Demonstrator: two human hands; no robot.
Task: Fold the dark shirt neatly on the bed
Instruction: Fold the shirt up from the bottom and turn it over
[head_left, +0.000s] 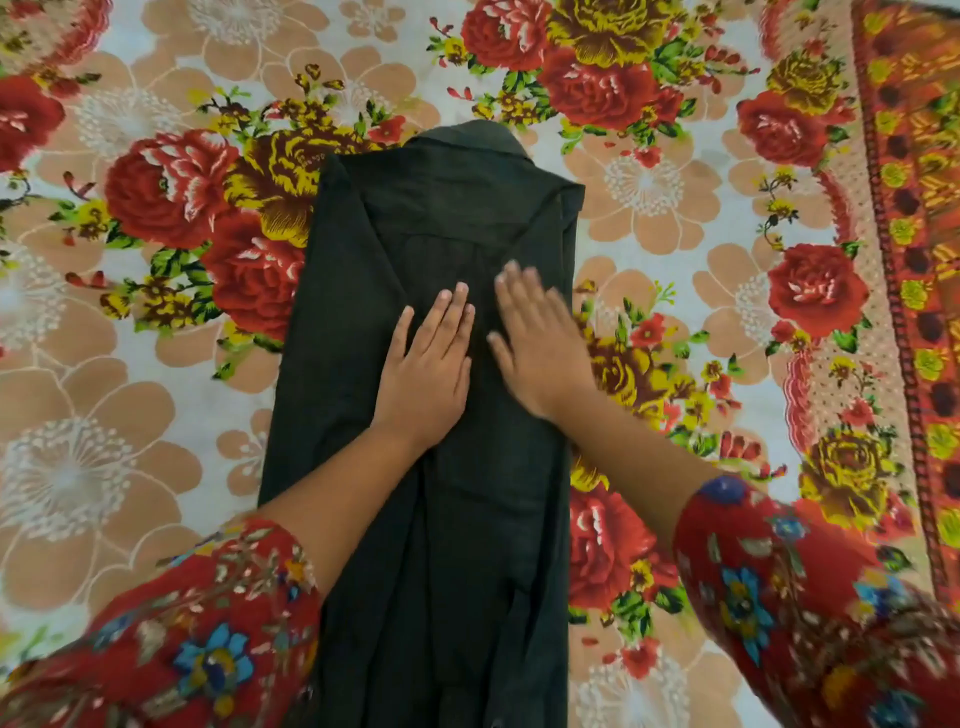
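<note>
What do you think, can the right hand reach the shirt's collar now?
Probably yes. The right hand lies flat on the dark shirt, with only folded cloth between it and the collar; the left hand rests beside it, off that path.

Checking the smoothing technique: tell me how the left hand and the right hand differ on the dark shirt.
The left hand lies near the middle of the dark shirt; the right hand lies toward its right edge. The left hand looks sharp; the right hand is blurred. The right hand's fingers reach farther up than the left's. Both lie flat, palm down, fingers straight.
</note>
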